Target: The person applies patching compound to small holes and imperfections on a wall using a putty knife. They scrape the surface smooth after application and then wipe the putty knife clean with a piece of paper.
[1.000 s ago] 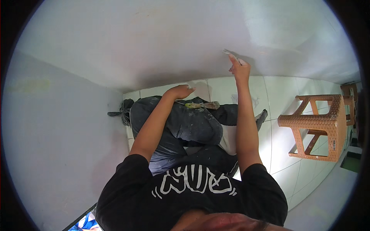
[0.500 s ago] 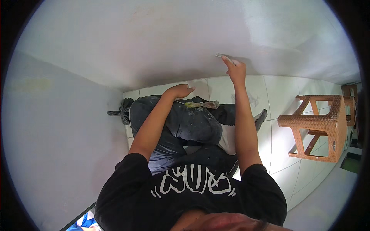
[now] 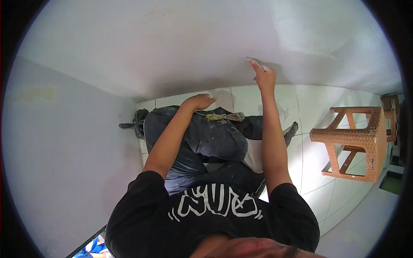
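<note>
My right hand [image 3: 266, 79] is raised at the pale wall [image 3: 206, 43], closed on a thin, flat, pale-edged tool [image 3: 248, 59] like a small putty knife. The tool's tip is at the wall surface; most of it hides behind my fingers. My left hand [image 3: 200, 102] is low over my bent knee, its back upward and its fingers curled in. White smears show near its fingertips, and whatever it may hold is hidden. Across my dark trousers lies a dirty scraper [image 3: 224, 116] with a yellow-green handle, just right of my left hand.
A brown woven-pattern plastic stool [image 3: 350, 137] lies on its side on the white tiled floor [image 3: 316, 161] at the right. A knotted black plastic bag [image 3: 138, 124] sits by the left wall [image 3: 64, 142]. My legs are folded between the walls.
My right hand and its tool have shifted slightly right and up along the wall. My left hand and the scraper on my leg stay in place.
</note>
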`<state>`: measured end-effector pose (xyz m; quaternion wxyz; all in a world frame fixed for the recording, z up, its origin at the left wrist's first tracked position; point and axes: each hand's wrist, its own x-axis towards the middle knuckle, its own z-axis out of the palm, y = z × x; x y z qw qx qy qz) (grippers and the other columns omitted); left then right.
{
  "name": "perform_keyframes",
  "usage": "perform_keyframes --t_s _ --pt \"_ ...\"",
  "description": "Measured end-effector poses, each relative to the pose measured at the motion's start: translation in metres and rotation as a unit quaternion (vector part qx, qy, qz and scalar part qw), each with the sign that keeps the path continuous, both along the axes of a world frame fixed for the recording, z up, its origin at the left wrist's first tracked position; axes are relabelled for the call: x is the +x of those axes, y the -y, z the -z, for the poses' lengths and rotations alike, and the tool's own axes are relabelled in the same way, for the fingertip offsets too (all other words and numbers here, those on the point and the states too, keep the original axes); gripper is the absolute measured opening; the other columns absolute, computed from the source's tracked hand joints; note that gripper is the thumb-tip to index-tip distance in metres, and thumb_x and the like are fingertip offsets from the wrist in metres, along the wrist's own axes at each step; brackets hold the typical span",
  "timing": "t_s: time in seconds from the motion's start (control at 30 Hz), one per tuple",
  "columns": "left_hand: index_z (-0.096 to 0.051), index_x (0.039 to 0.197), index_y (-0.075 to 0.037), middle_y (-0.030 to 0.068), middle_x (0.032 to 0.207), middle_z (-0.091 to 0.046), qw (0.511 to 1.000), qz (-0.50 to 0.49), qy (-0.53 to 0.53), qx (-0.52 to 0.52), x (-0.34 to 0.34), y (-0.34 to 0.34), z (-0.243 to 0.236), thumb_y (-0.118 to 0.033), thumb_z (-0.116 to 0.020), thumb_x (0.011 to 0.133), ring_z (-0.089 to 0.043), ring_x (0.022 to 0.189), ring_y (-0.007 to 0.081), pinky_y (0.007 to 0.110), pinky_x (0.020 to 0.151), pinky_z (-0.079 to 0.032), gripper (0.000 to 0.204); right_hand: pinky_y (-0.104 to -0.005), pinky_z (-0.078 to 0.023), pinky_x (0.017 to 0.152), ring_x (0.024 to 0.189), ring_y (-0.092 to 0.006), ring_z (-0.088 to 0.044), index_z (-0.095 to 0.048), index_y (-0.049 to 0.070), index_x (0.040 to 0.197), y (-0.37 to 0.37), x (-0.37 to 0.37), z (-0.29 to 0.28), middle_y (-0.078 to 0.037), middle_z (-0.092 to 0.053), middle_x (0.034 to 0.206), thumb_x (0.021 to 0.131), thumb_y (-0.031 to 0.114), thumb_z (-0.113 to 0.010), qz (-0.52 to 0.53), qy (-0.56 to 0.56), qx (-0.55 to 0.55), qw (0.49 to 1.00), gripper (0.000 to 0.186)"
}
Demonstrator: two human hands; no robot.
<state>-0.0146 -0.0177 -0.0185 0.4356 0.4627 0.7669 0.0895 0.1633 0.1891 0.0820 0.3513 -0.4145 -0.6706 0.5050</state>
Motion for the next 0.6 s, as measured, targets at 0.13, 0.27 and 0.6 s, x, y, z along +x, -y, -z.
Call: perform_keyframes --t_s 0.13,0.27,0.6 --pt "-0.057 0.117 0.008 0.0235 0.103 -0.07 1.0 0.004 -0.004 0.011 -0.005 0.004 0.01 -0.064 -0.037 0.098 -0.067 0.091 0.0323 0.044 0.086 -0.049 0.078 -0.0276 -0.042 0.045 0.048 -0.009 -0.044 -0.058 0.003 0.055 0.003 -0.004 0.004 0.002 -0.044 0.049 0.083 0.041 -0.079 -0.006 -0.006 0.032 0.999 0.051" --pt "-0.057 0.117 0.009 0.0234 0.102 -0.07 1.0 -0.002 0.002 0.006 0.001 0.0 0.003 -0.064 -0.037 0.098 -0.067 0.089 0.0323 0.044 0.085 -0.049 0.078 -0.0276 -0.041 0.045 0.046 -0.0095 -0.043 -0.053 0.003 0.053 0.0 -0.001 0.005 0.001 -0.042 0.048 0.082 0.04 -0.08 -0.008 -0.042 -0.003 0.999 0.055" --pt "-0.058 0.115 0.008 0.0227 0.1 -0.071 1.0 -0.004 0.0 0.002 -0.001 0.002 0.006 -0.065 -0.039 0.097 -0.068 0.085 0.0305 0.043 0.084 -0.049 0.077 -0.0295 -0.044 0.045 0.043 -0.0103 -0.042 -0.045 0.006 0.051 0.002 -0.005 0.008 0.001 -0.041 0.049 0.083 0.039 -0.079 -0.005 -0.019 0.004 1.0 0.057"
